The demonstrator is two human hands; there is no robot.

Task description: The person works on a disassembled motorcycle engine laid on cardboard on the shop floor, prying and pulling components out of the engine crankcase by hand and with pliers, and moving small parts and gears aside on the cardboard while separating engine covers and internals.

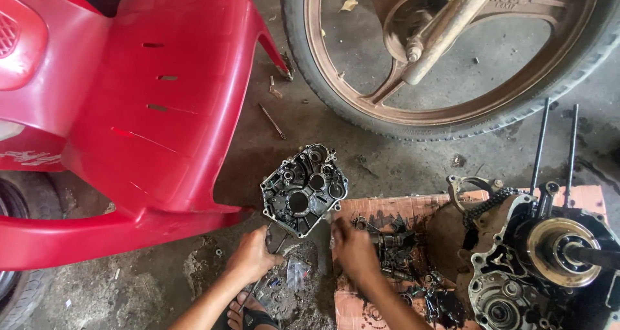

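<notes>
**A:** In the head view, how do the hands sit?

**B:** Both come up from the bottom edge. The left hand (250, 256), low and centre-left, has its fingers curled together around thin metal rods (276, 243), knuckles up. The right hand (354, 249), just right of centre, is blurred; its fingers seem bunched near the edge of the casing, but I cannot tell whether they pinch anything.

**A:** And the casing?

**B:** A dark grey cast-metal engine case half (303, 189) lies at the middle of the frame on the stained concrete floor (361, 149), open side up. It shows a large round bore, smaller bearing holes and oily ribs. It lies just above the two hands.

**A:** What lies around it?

**B:** A red plastic chair (148, 110) fills the upper left, its edge close beside the casing. A motorcycle wheel with bronze spokes (452, 59) spans the upper right. At the lower right, greasy brown cardboard (381, 210) carries small gears and shafts (394, 249), and beyond them the other engine half with long studs and a chain (536, 259). A sandalled foot (253, 316) shows at the bottom.
</notes>
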